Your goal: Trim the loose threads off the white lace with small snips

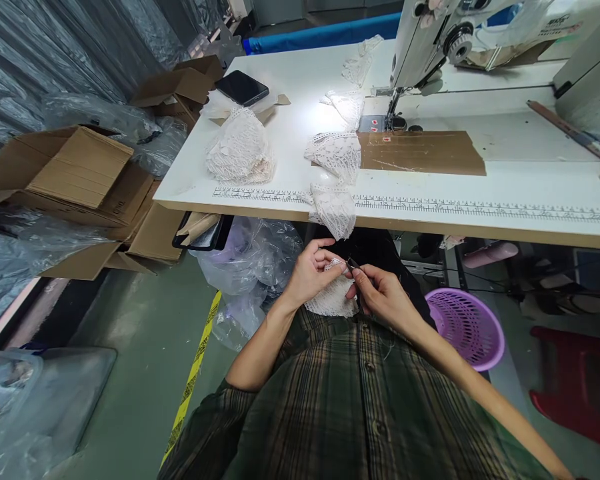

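Note:
Over my lap, just below the table edge, my left hand (316, 270) pinches a piece of white lace (333, 299). Beside it my right hand (377, 290) is closed on small dark thread snips (351, 265), their tip at the lace by my left fingertips. More white lace pieces (335, 157) run in a chain from beside the sewing machine (405, 60), over the table edge and down toward my hands. A stack of white lace (243, 148) lies on the left part of the table.
A black phone (242, 88) rests on the table's back left. Brown cardboard (425, 152) lies under the machine's needle area. A printed ruler (430, 208) runs along the front edge. Cardboard boxes (80, 167) stand left; a purple basket (467, 327) and red stool (575, 380) are right.

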The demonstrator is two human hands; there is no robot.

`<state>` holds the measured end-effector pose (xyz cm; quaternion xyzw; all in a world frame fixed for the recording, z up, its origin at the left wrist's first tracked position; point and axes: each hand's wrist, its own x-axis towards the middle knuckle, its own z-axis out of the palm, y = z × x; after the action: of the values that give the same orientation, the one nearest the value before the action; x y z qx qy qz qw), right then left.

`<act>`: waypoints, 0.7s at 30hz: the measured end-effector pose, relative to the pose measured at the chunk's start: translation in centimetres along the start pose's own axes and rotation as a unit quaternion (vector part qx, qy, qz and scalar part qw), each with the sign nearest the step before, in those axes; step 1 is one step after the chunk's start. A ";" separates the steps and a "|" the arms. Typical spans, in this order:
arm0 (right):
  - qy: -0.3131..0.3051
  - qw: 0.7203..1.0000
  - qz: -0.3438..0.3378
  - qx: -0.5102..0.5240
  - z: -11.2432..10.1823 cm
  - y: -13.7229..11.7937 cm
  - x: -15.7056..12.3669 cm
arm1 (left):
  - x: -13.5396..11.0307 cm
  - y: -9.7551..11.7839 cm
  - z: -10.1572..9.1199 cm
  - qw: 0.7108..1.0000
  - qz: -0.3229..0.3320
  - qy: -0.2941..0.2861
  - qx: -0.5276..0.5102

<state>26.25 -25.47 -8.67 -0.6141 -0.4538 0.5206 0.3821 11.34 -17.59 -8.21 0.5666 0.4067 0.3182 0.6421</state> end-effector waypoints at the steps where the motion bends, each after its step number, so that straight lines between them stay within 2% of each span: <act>1: -0.002 1.000 0.003 0.023 0.0 -0.2 0.0 | 0.0 0.0 0.0 1.000 0.000 -0.005 0.005; 4: 0.005 0.994 0.013 0.108 -0.5 -1.0 0.0 | -0.1 -0.3 0.0 1.000 0.002 -0.010 0.010; 7: 0.096 0.979 -0.031 0.176 -1.9 -1.7 0.2 | -0.1 -0.6 -0.1 1.000 -0.003 -0.002 0.004; 9: 0.151 0.973 -0.067 0.164 -2.8 -1.9 0.6 | -0.1 -0.6 -0.2 1.000 -0.009 -0.004 -0.006; 10: 0.154 0.976 -0.073 0.138 -3.0 -1.8 0.9 | -0.1 -0.6 -0.2 1.000 -0.013 -0.009 -0.015; 14: 0.062 0.995 -0.075 0.029 -3.0 -0.9 2.2 | -0.2 -0.2 -0.3 0.998 -0.024 -0.035 -0.047; 19: -0.050 0.993 -0.110 0.005 -2.9 -0.2 3.4 | -0.2 0.2 -0.6 0.995 -0.050 -0.061 -0.056; 21: -0.073 0.990 -0.123 -0.009 -3.1 -0.3 3.5 | -0.2 0.3 -0.6 0.995 -0.054 -0.061 -0.056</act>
<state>29.42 -22.03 -8.93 -0.5174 -0.5573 0.5092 0.4031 10.71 -17.38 -7.89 0.5253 0.3781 0.2699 0.7129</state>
